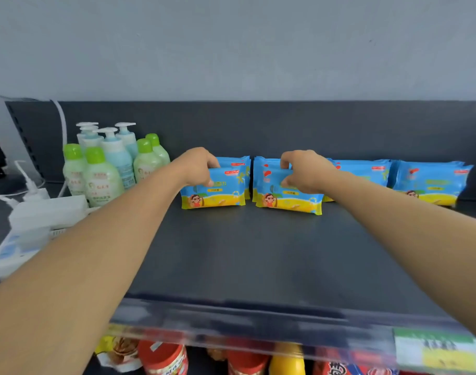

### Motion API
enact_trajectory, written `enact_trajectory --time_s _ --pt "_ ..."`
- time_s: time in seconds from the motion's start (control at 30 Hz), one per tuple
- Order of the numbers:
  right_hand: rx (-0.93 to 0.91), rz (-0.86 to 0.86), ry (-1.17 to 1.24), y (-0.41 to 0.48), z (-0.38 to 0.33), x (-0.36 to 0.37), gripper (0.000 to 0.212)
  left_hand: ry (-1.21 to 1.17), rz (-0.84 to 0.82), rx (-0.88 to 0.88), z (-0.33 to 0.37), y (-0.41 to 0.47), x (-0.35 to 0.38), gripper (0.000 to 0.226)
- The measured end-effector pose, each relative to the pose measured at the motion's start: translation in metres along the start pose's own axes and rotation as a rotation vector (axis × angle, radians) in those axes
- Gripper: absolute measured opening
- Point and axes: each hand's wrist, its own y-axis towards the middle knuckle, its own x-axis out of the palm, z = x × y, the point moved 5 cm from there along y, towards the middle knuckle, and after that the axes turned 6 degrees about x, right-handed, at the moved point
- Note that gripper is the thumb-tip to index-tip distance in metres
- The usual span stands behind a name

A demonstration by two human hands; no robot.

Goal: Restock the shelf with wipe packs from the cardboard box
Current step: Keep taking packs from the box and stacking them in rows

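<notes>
While left hand pinches left pack, right hand right pack, stocked rows stand right of both grips; shelf space left nearer.

Blue/yel wipe pks upright on shelf.

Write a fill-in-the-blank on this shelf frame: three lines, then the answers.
1. The left hand grips the leftmost front pack, next to bottles with ____ caps.
2. The right-hand pack, gripped by the right hand, fronts the ____ stack from the left.
3. The wipe packs stand in ____ stacks along the back of the shelf.

Missing words: green; second; four.
</notes>
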Motion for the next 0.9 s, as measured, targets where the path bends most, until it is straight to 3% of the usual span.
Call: enact_trajectory --time_s 0.43,0.9 --pt "-0.001 0.159 0.093 0.019 -0.001 0.015 0.038 0.004 0.254 0.088 -0.011 0.018 0.008 0.036" --pt "-0.091 0.279 0.002 0.012 -0.005 0.021 0.042 0.022 0.323 0.105 -0.008 0.018 0.013 0.033"
